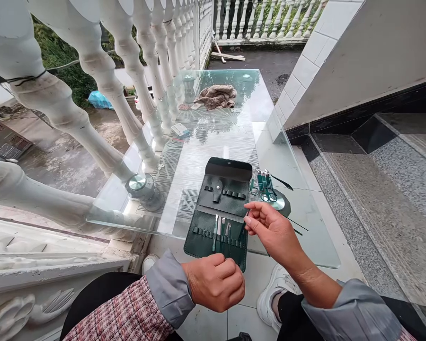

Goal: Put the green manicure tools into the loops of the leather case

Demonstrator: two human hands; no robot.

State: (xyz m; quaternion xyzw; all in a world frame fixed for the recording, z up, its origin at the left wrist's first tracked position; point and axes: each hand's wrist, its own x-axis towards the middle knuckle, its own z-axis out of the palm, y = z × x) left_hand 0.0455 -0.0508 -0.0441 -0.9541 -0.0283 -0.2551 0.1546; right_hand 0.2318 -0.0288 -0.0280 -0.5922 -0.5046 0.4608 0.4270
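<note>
A dark green manicure case lies unfolded on the glass table, its flap at the far end. Several slim metal grooming tools stand in the loops of its near panel; the far panel's loops hold nothing. My left hand is closed at the case's near edge, and its curled fingers hide what they grip. At the right edge of the case, my right hand pinches a slim dark tool, mostly hidden by the fingers. Beyond that hand lie nail clippers and small green-handled scissors.
The glass table bears a crumpled brown cloth at its far end and a small blue-and-white box at left. Thin dark sticks lie right of my right hand. White balusters line the left; stone steps rise at right.
</note>
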